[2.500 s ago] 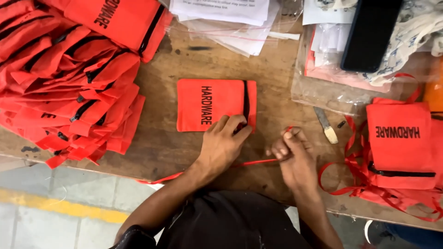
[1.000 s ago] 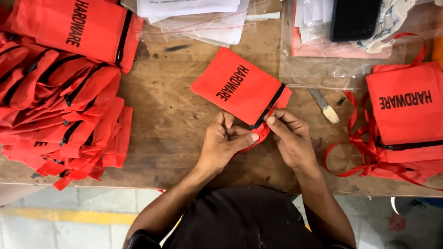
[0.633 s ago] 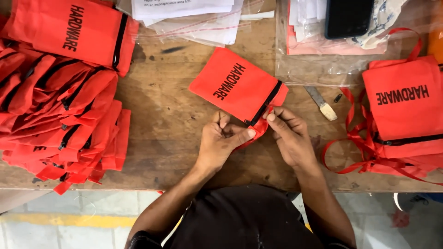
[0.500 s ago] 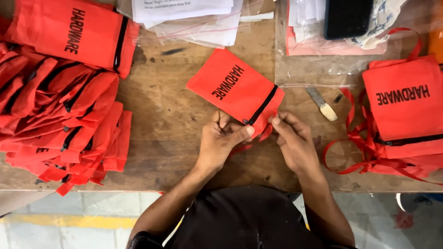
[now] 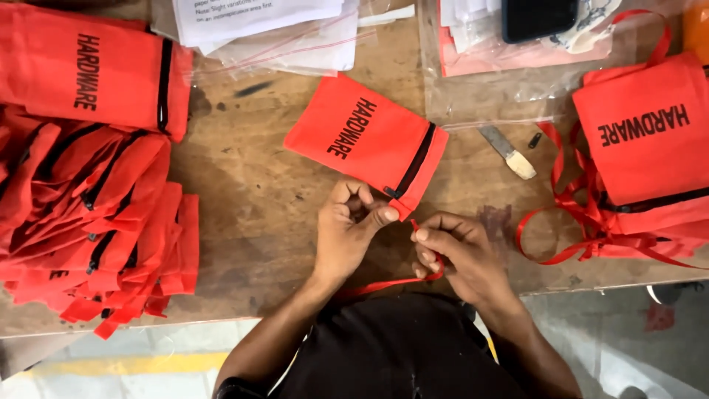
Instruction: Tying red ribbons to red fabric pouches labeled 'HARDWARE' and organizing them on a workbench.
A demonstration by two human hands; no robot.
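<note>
A small red fabric pouch (image 5: pixel 362 140) with a black strip near its opening and black lettering lies tilted on the wooden workbench (image 5: pixel 251 214). My left hand (image 5: pixel 351 229) pinches the pouch's lower corner by the black strip. My right hand (image 5: pixel 458 255) is closed on a thin red ribbon (image 5: pixel 391 284) that runs from the pouch corner through its fingers and back toward my body.
A large heap of red pouches (image 5: pixel 88 222) fills the left, one flat pouch (image 5: pixel 88 74) on top. A stack of pouches with loose ribbons (image 5: pixel 642 148) sits at right. A small knife (image 5: pixel 508 151), plastic bags with papers (image 5: pixel 273 29) and a dark phone (image 5: pixel 539 16) lie behind.
The pouch has been turned and brought closer to my hands. My right hand has drawn back from the pouch corner, pulling the ribbon out between the two hands.
</note>
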